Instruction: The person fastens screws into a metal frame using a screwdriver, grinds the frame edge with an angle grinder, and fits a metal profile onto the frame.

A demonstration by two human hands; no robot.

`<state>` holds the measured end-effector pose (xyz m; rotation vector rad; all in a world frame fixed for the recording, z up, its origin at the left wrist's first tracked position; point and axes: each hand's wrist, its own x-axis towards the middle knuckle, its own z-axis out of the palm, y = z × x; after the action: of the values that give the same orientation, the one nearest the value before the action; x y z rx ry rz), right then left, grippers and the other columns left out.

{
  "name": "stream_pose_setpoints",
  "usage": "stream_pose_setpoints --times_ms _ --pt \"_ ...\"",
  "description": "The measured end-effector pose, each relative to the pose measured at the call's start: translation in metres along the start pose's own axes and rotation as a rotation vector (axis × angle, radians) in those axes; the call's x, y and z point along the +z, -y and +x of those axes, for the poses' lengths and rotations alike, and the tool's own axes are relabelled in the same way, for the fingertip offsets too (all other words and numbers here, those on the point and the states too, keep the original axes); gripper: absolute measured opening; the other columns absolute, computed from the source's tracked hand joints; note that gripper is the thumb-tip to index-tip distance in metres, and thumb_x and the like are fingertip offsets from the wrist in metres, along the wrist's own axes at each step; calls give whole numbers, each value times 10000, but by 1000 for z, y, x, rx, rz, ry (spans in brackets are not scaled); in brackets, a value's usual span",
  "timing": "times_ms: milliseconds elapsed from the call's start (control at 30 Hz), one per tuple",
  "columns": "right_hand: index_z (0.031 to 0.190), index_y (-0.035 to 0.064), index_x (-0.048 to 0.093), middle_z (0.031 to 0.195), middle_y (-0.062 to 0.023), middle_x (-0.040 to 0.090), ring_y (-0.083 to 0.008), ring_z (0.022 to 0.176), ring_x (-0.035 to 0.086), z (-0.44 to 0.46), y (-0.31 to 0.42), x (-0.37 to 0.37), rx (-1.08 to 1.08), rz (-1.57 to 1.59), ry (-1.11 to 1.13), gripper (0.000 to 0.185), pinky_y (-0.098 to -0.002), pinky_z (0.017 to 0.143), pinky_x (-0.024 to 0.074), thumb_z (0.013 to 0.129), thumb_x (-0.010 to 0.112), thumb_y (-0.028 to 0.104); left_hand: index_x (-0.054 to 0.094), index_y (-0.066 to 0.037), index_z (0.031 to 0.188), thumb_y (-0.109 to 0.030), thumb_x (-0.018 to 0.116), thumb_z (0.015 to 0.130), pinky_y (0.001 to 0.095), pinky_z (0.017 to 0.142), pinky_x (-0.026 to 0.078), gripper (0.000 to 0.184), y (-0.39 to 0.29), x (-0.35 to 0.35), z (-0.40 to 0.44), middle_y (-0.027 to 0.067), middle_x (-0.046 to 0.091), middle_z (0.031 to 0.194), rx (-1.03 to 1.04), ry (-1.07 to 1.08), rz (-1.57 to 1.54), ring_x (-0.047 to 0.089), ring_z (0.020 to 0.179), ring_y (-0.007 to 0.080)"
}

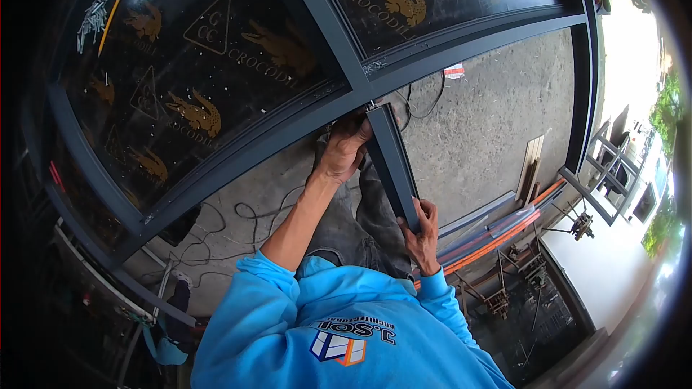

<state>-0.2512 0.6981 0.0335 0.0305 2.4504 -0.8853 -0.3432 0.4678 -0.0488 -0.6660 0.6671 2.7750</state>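
A short dark grey aluminium profile (392, 166) runs from the larger aluminium frame (288, 114) back towards my body. My left hand (346, 145) grips the profile at its far end, next to the frame's crossing; some of its fingers are hidden under the metal. Around the near end of the same profile, my right hand (424, 236) is closed, thumb on one side and fingers on the other. A small bright metal piece (371, 105) shows where the profile's far end meets the frame, with a narrow gap there.
Black printed boards (238, 36) lie under the frame, bearing a pile of screws (96, 14) and a yellow pencil (110, 23). Cables (252, 215) trail over the concrete floor (476, 137). Long bars (497, 234) lie to the right. Another person's foot (184, 281) shows lower left.
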Motion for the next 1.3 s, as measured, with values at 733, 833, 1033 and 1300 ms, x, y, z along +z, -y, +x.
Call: stream_pose_setpoints --times_ms 733,833,1033,1300 --pt "1300 162 565 1124 -179 498 -333 1020 537 -8 16 -17 9 -51 29 594 -406 840 476 740 744 83 470 -53 1336 -293 612 903 366 990 470 516 1 1 -7 140 590 1220 -14 -73 31 594 1111 239" --pt "1303 159 563 1124 -179 497 -332 1014 539 -9 18 -17 11 -62 27 594 -405 840 476 742 742 80 461 -47 1341 -289 607 905 365 978 480 519 0 4 -8 139 593 1214 -7 -74 22 597 1102 235" --pt "1310 140 553 1112 -186 510 -339 1015 544 -9 28 -18 53 -30 71 586 -407 851 470 755 734 94 458 -29 1337 -297 609 902 356 944 499 533 -2 5 -6 119 605 1189 -11 -73 11 603 1075 206" --pt "1304 106 549 1118 -187 529 -336 1017 552 -11 31 -23 21 21 134 577 -403 845 474 758 737 94 416 -33 1368 -345 609 894 350 896 509 599 0 -2 -5 126 615 1138 -22 -68 -6 611 1019 210"
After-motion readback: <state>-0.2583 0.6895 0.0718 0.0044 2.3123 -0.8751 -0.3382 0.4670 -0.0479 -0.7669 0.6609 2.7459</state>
